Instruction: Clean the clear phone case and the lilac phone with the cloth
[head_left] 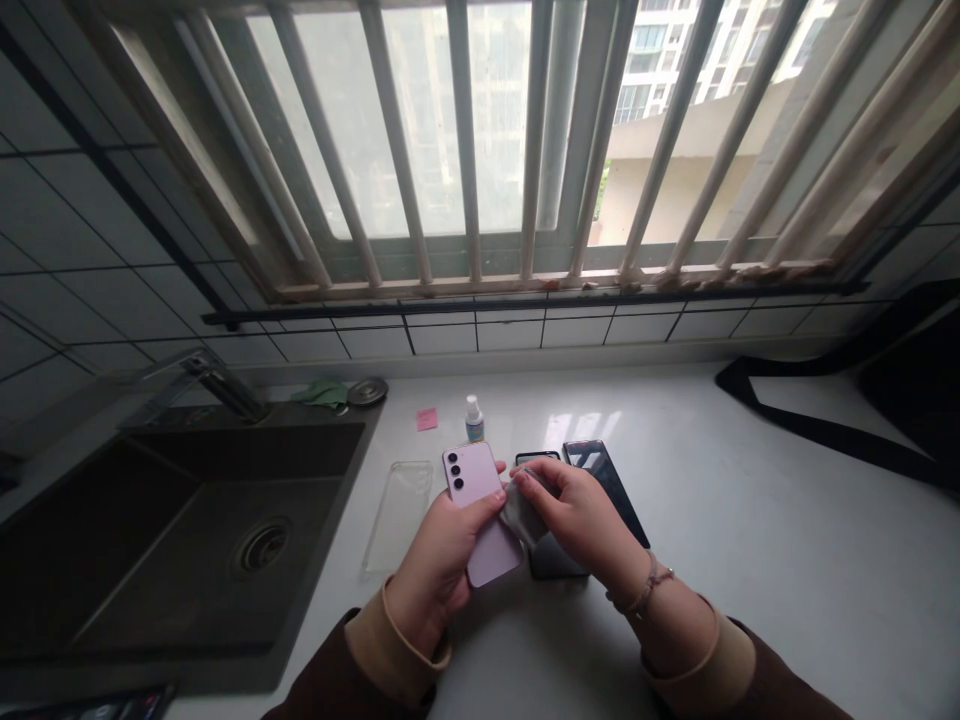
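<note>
- The left hand (442, 570) is shut tight around a light purple phone (471, 478). Its fingers (480, 510) wrap over the back of the phone.
- The phone is held up above the worktop (750, 600), near the front edge. It has three round cameras by one corner.
- The right hand (577, 515) pinches a grey cloth (523, 515) in its fingers (532, 482). The cloth touches the side of the purple phone.
- A bracelet (649, 588) sits on the right wrist.
- Two dark phones (604, 485) lie on the worktop, just under and beside the right hand.
- A clear phone case (397, 515) lies flat to the left of the hands.
- A small spray bottle (473, 420) stands near the back edge, and a pink sticky note (427, 419) lies beside it.
- A dark sink (225, 540) is set in the left side of the worktop, with a tap (217, 382) behind it.
- A green rag (322, 393) and a round metal lid (367, 391) lie by the sink.
- A barred window (465, 130) is behind the back edge.
- A black strap (817, 430) lies at the right side.
</note>
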